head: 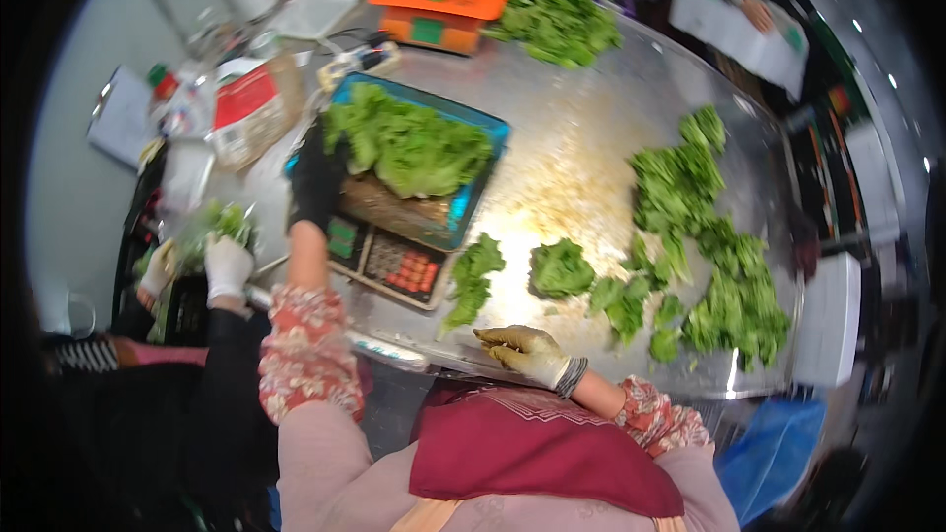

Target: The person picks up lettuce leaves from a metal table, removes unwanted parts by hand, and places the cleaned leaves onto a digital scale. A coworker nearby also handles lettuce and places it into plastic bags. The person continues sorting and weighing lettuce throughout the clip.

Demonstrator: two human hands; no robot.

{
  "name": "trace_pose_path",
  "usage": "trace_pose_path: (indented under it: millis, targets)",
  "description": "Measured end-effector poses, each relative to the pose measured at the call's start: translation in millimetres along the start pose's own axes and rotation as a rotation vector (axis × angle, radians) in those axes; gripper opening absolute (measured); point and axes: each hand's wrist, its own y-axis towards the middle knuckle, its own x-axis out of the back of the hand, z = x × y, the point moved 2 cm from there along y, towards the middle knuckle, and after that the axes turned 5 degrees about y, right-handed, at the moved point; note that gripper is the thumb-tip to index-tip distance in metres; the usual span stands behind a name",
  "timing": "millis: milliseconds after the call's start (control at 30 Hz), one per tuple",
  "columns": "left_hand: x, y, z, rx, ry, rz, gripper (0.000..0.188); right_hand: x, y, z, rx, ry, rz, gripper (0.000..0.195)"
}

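Note:
My left hand (319, 170), in a black glove, is at the left side of a blue tray (505, 134) on a digital scale (403, 266). Its fingers are blurred and partly hidden beside the lettuce leaves (414, 148) in the tray, so its grip cannot be told. My right hand (521, 349), in a stained white glove, hovers at the near edge of the metal table with fingers slightly curled and nothing in them. A lettuce leaf (474, 281) lies just beyond it, beside a small lettuce head (562, 268).
Leafy greens (739, 295) are heaped at the right. An orange scale (443, 11) and more greens (558, 18) stand at the far side. At the left, a co-worker's gloved hands (228, 266) hold greens in clear plastic near a red-and-white bag (255, 111). Another person stands across the table.

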Motion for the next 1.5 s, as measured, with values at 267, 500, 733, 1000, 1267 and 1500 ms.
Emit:
trace_pose_path:
  millis: [267, 500, 733, 1000, 1267, 1500]
  targets:
    - [45.6, -3.6, -63.8, -0.099, 0.044, -0.319, 0.050, 109.0, -30.2, -42.9, 0.000, -0.497, -0.778, 0.045]
    - [27.8, -104.4, -197.6, -0.229, -0.508, 0.270, 0.050, 121.1, 8.7, -56.0, -0.182, -0.221, -0.647, 0.047]
    - [-56.1, -200.1, -234.8, 0.603, -1.362, 1.136, 0.049, 133.1, -14.5, -13.0, -0.038, 0.281, -0.200, 0.034]
    - [-78.4, -221.6, -271.5, 0.906, -2.033, 1.026, 0.036, 122.3, -59.9, -26.3, -0.132, 0.510, -0.495, 0.023]
    - [-89.4, -246.0, -301.9, 0.942, -2.127, 0.760, 0.038, 111.3, -74.1, -59.7, -0.001, 0.791, -0.673, 0.013]
    - [-101.7, -248.8, -311.0, 1.066, -2.249, 0.771, 0.036, 110.3, -96.3, -75.6, -0.072, 1.577, -0.469, 0.032]
